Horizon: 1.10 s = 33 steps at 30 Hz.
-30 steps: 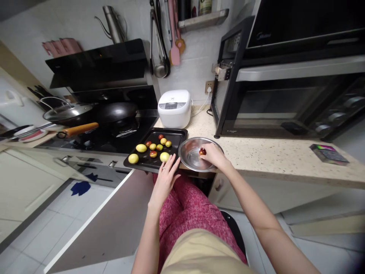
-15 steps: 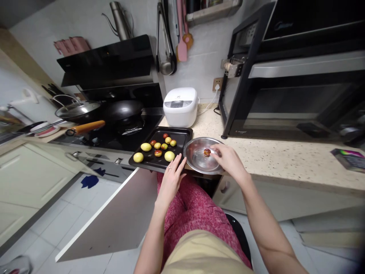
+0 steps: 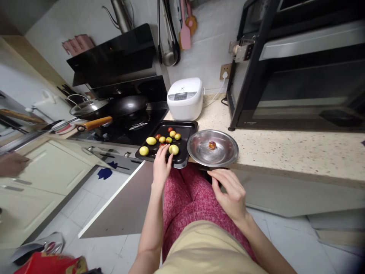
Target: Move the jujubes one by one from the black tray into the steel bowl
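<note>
Fresh jujubes, yellow-green and red, lie scattered over a black baking tray (image 3: pixel 186 137). My left hand (image 3: pixel 162 163) is over the tray's front edge, fingers and thumb apart, between a red jujube (image 3: pixel 162 145) its fingertips partly cover and a larger yellow-green jujube (image 3: pixel 173 149). I see nothing gripped in it. To the tray's right, a stainless steel bowl (image 3: pixel 196 154) holds a single reddish-brown jujube (image 3: pixel 212 145). My right hand (image 3: pixel 229 190) hangs in front of the counter below the bowl, fingers loosely bent, thumb apart from them, nothing in it.
Behind the tray stands a white rice cooker (image 3: pixel 185 99). A wok (image 3: pixel 129 104) and a lidded pan (image 3: pixel 89 108) sit on the stove at left. An oven (image 3: pixel 308 99) occupies the right. Below the tray, a cabinet door (image 3: pixel 122 201) stands open. Another person's hand (image 3: pixel 13 164) shows at far left.
My right hand has left the jujube in the bowl and drawn back below the rim. My left hand has shifted left, from the tray's right edge to its front middle.
</note>
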Available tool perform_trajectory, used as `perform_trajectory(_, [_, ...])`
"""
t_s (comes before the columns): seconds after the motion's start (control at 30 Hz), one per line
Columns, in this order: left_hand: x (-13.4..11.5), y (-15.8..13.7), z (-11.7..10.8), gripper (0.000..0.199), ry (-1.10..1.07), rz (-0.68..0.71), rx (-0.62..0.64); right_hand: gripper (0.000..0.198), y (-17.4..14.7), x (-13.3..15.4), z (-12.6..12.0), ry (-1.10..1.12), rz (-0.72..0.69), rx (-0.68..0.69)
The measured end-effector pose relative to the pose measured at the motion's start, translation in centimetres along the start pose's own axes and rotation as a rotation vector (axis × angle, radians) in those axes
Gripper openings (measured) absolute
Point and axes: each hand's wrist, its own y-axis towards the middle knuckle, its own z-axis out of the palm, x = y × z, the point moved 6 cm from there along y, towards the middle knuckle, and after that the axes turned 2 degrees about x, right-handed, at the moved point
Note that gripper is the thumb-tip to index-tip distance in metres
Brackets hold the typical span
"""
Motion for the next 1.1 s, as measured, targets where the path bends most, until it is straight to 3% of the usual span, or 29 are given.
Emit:
perform_trajectory(0.3, [2.7, 5.7, 0.3, 0.03, 0.139, 0.034, 0.151, 0.03, -1.5, 0.4, 1.0, 0.059, 0.008, 0.028])
perform_trajectory(0.5, [1.6, 10.9, 4.4, 0.035, 0.231, 0.148, 0.461, 0.03, -1.7, -0.1, 0.8, 0.042, 0.019, 0.002])
perform_trajectory(0.6, [1.4, 12.3, 6.2, 0.034, 0.271, 0.15, 0.536, 0.03, -1.6, -0.4, 0.5, 0.03, 0.017, -0.006])
perform_trajectory(0.77, [1.5, 13.4, 7.5, 0.032, 0.281, 0.165, 0.569, 0.03, -1.5, -1.2, 0.0, 0.001, 0.035, -0.029])
perform_trajectory(0.9, [1.1, 13.8, 7.1, 0.028, 0.258, 0.18, 0.541, 0.032, -1.6, -1.3, -0.1, 0.0, 0.029, -0.045])
perform_trajectory(1.03, [-1.2, 13.7, 5.3, 0.026, 0.082, 0.205, 0.391, 0.033, -1.7, -1.2, -0.1, 0.006, 0.023, -0.048])
perform_trajectory(1.1, [-3.1, 13.0, 5.0, 0.027, -0.054, 0.256, 0.377, 0.033, -1.7, -1.1, 0.0, 0.009, 0.027, -0.052])
